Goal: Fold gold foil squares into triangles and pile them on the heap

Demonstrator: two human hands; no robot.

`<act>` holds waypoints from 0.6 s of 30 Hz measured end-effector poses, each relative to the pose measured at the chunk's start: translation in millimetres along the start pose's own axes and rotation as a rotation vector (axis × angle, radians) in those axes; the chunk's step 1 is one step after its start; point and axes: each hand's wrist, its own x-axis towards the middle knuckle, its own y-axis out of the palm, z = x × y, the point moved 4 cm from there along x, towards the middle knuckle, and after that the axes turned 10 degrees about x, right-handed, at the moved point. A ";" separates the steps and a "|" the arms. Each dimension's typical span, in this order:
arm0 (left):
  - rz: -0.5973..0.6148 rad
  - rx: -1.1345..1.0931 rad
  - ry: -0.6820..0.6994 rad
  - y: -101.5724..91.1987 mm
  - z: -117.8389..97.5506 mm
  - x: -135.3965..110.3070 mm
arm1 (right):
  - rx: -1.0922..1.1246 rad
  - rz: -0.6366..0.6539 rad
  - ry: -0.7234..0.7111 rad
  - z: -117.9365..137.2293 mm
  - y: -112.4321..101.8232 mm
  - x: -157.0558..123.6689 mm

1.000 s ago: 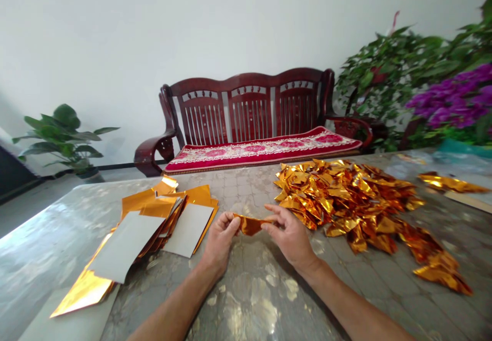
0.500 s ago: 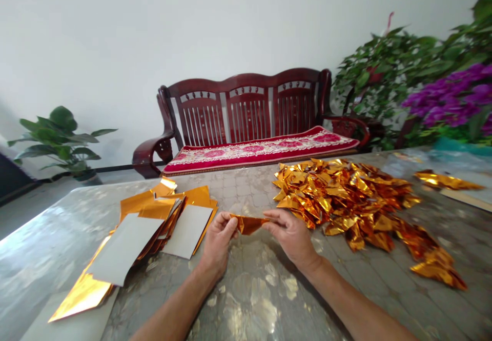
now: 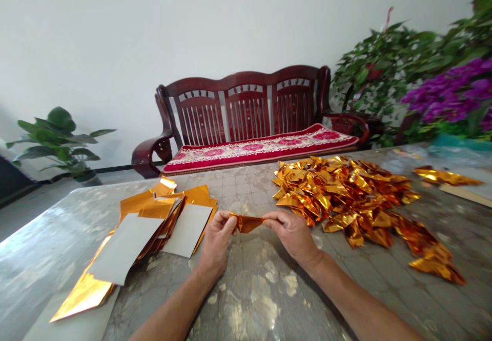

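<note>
Left hand (image 3: 217,241), right hand (image 3: 294,236) pinch foil (image 3: 247,223); foil heap (image 3: 342,197) beside right.

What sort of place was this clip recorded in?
Probably a sitting room in a home, used here for handwork: a dark wooden bench with a red cushion stands against the wall, a potted plant stands nearby, and a table holds gold foil.
</note>
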 end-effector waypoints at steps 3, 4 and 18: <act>0.007 0.025 0.015 0.0 -0.3 -0.5 | -0.086 0.033 -0.006 1.1 -1.0 0.3; 0.014 0.029 0.019 0.3 -0.5 -0.6 | -0.121 0.048 -0.005 1.4 -1.1 0.3; -0.075 0.027 -0.067 5.9 1.9 -3.6 | -0.174 -0.002 0.131 -1.7 3.5 4.9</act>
